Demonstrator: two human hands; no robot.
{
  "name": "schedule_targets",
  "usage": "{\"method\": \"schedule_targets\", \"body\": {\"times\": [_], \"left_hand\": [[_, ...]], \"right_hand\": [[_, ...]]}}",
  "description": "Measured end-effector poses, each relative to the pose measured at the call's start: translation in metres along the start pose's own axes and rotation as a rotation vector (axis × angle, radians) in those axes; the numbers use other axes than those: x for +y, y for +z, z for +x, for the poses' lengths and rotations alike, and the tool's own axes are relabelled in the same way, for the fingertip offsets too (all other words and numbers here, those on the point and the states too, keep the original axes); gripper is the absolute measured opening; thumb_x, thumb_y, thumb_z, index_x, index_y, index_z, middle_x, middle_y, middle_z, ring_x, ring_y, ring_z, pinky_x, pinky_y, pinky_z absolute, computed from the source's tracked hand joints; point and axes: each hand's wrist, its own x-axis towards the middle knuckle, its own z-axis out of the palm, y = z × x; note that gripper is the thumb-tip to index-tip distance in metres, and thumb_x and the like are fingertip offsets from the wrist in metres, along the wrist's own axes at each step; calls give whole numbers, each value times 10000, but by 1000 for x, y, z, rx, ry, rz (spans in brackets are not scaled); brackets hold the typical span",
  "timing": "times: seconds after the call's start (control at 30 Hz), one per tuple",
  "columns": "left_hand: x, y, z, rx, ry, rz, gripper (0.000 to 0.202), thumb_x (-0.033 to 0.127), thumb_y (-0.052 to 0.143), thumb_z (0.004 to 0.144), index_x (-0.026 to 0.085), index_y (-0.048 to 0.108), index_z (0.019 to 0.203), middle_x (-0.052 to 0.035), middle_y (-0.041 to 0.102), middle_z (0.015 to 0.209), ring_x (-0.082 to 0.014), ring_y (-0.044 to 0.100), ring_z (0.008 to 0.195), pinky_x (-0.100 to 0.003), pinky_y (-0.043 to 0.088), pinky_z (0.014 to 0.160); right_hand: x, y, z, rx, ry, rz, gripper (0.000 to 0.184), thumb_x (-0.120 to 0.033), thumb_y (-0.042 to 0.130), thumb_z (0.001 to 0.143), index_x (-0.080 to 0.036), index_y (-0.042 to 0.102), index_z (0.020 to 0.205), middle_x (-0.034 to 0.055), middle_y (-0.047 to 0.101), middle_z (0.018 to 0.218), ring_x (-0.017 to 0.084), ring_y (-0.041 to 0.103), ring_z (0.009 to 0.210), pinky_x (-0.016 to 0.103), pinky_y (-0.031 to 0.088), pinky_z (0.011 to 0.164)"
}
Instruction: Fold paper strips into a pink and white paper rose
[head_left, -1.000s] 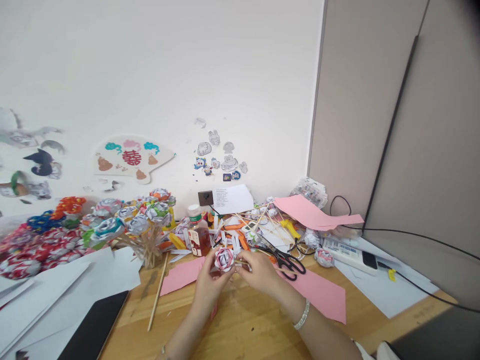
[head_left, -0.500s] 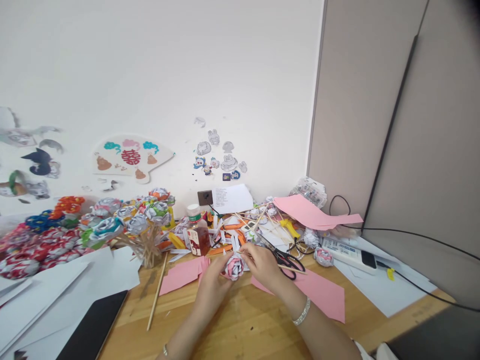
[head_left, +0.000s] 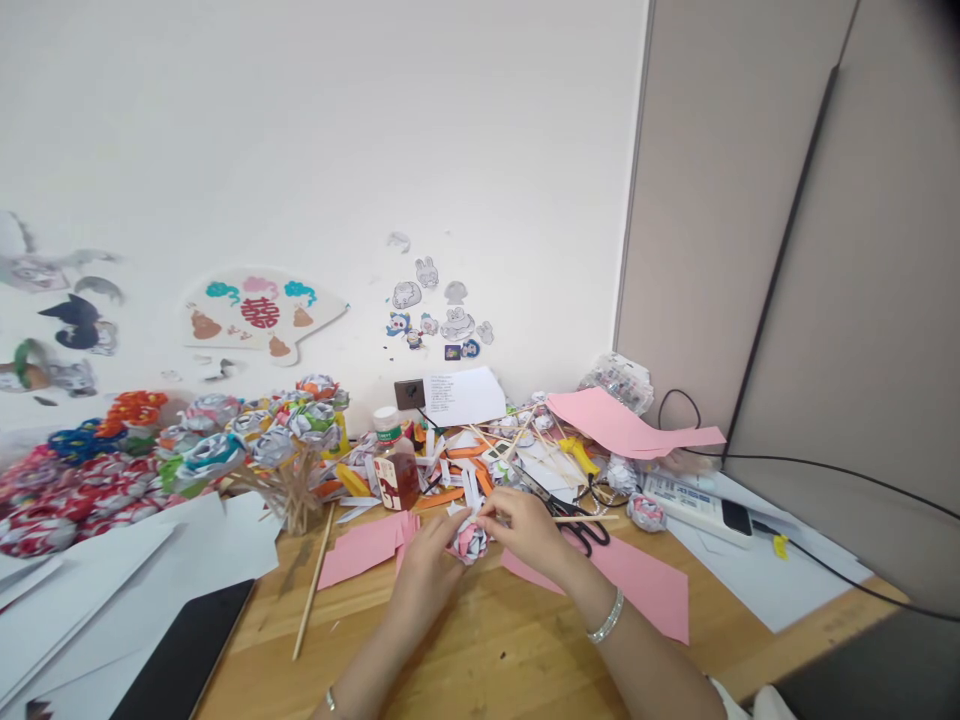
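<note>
A pink and white paper flower is between my two hands, low over the wooden table. My left hand is closed on the flower's left side, with the fingertips at its top. My right hand pinches at the upper right edge of the flower, and a thin wooden stick sticks out to the right from behind this hand. Whether the stick is joined to the flower is hidden. Black-handled scissors lie just right of my right hand. Pink paper sheets lie to the left of my left hand.
More pink paper lies at the right. A jar stands behind my hands among paper scraps and sticks. Several paper flowers fill the left back. A dark tablet-like slab lies front left, and a power strip lies at the right.
The wooden stick behind my right hand has shifted and now lies more level. My left fingers have moved up over the top of the flower. The flower stays in nearly the same place.
</note>
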Motion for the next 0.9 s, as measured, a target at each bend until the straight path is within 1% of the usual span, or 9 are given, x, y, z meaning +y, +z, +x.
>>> {"method": "schedule_targets", "body": {"times": [0.1, 0.2, 0.3, 0.4, 0.5, 0.67, 0.8, 0.9], "left_hand": [[3, -1, 0, -17, 10, 7, 536, 32, 512, 672, 213, 571, 1173, -71, 665, 961, -222, 599, 870, -354, 484, 760], [4, -2, 1, -24, 7, 7, 529, 41, 519, 676, 208, 567, 1176, -71, 665, 960, -222, 594, 860, -355, 479, 755], [3, -1, 1, -25, 5, 5, 499, 53, 529, 681, 201, 578, 1156, -75, 665, 974, -225, 592, 874, -359, 475, 767], [2, -1, 0, -14, 10, 11, 501, 39, 520, 670, 203, 585, 1139, -71, 665, 972, -221, 595, 877, -350, 474, 770], [1, -2, -1, -12, 14, 22, 531, 23, 512, 649, 207, 583, 1143, -63, 666, 947, -217, 599, 858, -335, 481, 744], [2, -4, -1, -22, 48, 42, 571, 3, 495, 626, 224, 586, 1144, -62, 669, 962, -220, 604, 872, -337, 482, 752], [1, -2, -1, -15, 67, 51, 542, 23, 511, 640, 219, 587, 1140, -70, 678, 972, -226, 610, 875, -348, 485, 759], [0, -1, -1, -21, 66, 34, 518, 48, 533, 659, 218, 579, 1146, -74, 681, 990, -227, 614, 890, -351, 486, 770]], "right_hand": [[1, 0, -1, -12, -8, -36, 60, -194, 570, 858, -200, 620, 824, -17, 634, 802, 119, 575, 739, 209, 382, 660], [4, 0, -1, -43, -61, -97, 92, -193, 534, 883, -206, 625, 885, -2, 650, 853, 128, 586, 774, 216, 396, 686], [6, -1, -1, -89, -112, -142, 130, -189, 506, 904, -207, 633, 880, 6, 653, 861, 128, 590, 783, 213, 402, 689], [6, -3, -1, -120, -139, -121, 117, -216, 526, 902, -205, 639, 876, 6, 652, 856, 124, 591, 773, 206, 407, 689], [5, -5, -1, -135, -131, -80, 101, -243, 553, 888, -203, 644, 870, 3, 653, 843, 124, 591, 765, 204, 407, 682], [5, -5, 1, -149, -65, -60, 92, -206, 553, 881, -202, 638, 848, -12, 661, 815, 117, 593, 735, 196, 396, 650], [6, -5, 1, -172, -90, -129, 131, -218, 518, 904, -202, 640, 859, 0, 674, 832, 127, 607, 756, 204, 402, 677], [7, -3, 1, -175, -121, -224, 156, -201, 486, 917, -195, 636, 877, 13, 678, 844, 133, 613, 753, 210, 404, 677]]}}
